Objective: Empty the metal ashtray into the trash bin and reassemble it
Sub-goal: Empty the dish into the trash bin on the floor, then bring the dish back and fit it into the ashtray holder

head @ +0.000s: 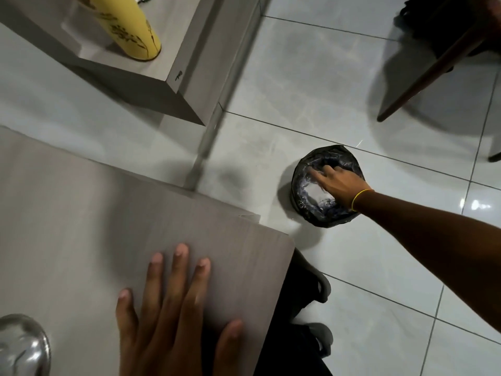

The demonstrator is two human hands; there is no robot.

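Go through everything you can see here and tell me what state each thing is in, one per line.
Trash bin: upright on the floor, open, lined with a black bag.
Right hand: reaching into the bin's mouth; what it holds is too blurred to tell.
Left hand: flat on the table, fingers spread, empty.
Metal piece: resting on the table, bottom-left corner, partly out of frame.
Yellow cylinder: standing upright on the shelf.

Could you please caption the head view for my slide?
Right hand reaches into the bag-lined trash bin; left hand rests flat on the table.
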